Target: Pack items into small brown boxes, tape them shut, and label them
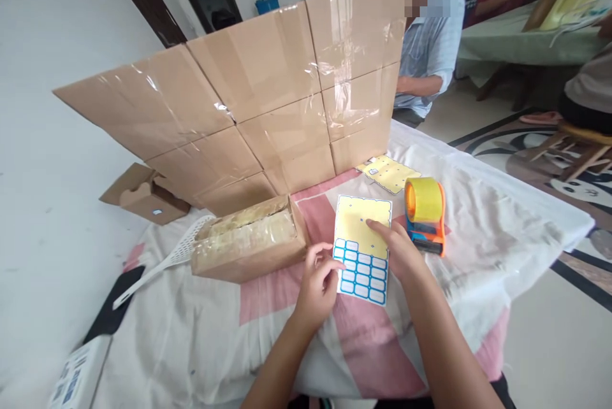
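Note:
A sheet of blue-bordered sticker labels [366, 278] is held up over the cloth. Its upper part is bare yellow backing, and several white labels fill the lower part. My right hand [399, 250] grips the sheet's right edge, thumb lying across the yellow front and the other fingers hidden behind. At the left edge, my left hand [319, 278] is closed, with curled fingers touching the sheet beside the labels. Whether a label is lifted there, I cannot tell. A taped cardboard box [253, 243] lies left of my left hand. An orange and blue tape dispenser with yellow tape [425, 215] stands right of my right hand.
Stacked cardboard boxes [272, 97] form a wall at the back. Another yellow backing sheet [389, 172] lies before them. A white slotted spatula [165, 262] and small open box [148, 195] are at left. A person in a light shirt [433, 46] is behind the boxes.

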`<state>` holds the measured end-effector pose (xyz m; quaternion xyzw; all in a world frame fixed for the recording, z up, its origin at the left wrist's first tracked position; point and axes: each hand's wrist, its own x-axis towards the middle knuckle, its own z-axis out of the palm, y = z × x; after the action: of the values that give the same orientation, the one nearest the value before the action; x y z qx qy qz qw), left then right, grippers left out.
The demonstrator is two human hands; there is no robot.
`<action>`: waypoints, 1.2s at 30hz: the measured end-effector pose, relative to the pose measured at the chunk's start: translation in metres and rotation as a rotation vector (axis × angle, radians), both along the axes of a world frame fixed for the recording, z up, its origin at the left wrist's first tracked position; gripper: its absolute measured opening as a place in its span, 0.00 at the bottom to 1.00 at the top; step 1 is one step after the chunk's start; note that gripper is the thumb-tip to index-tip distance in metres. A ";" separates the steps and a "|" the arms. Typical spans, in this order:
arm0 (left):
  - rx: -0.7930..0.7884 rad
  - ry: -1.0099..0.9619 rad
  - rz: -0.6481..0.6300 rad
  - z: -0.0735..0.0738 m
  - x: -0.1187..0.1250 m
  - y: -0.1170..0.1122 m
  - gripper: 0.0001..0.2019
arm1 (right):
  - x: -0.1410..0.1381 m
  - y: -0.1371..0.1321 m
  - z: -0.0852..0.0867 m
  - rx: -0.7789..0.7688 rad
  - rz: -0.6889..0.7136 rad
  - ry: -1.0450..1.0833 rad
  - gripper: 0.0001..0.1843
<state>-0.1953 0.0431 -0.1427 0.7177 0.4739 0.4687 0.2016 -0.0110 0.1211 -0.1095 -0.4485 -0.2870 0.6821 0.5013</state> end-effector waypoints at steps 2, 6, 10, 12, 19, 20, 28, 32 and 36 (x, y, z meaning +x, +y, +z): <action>0.087 -0.119 0.058 0.002 -0.002 0.001 0.13 | 0.000 -0.001 -0.001 0.002 0.102 0.015 0.22; 0.270 -0.289 0.197 0.008 -0.002 0.001 0.12 | -0.002 -0.002 -0.002 0.079 0.273 0.032 0.22; 0.306 -0.308 0.277 0.012 -0.002 0.000 0.10 | -0.008 -0.004 0.003 0.088 0.322 -0.006 0.24; 0.302 -0.264 0.267 0.013 -0.001 -0.001 0.10 | -0.011 -0.006 0.007 0.107 0.311 -0.014 0.24; 0.383 0.035 0.373 0.016 0.004 -0.001 0.14 | -0.007 -0.011 0.012 0.296 0.325 -0.044 0.23; 0.398 0.094 0.395 0.016 0.005 -0.001 0.17 | -0.005 -0.012 0.013 0.334 0.349 -0.046 0.23; 0.345 0.138 0.390 0.018 0.006 -0.003 0.29 | -0.005 -0.026 0.021 0.437 0.541 -0.171 0.19; 0.335 0.067 0.349 0.019 0.005 -0.003 0.19 | -0.006 -0.028 0.023 0.473 0.617 -0.217 0.13; 0.310 0.006 0.250 0.021 0.004 -0.003 0.13 | -0.005 -0.029 0.025 0.481 0.611 -0.275 0.13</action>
<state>-0.1911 0.0400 -0.1220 0.6771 0.4823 0.5551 0.0274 -0.0164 0.0920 -0.0846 -0.2998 -0.6226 0.6466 0.3230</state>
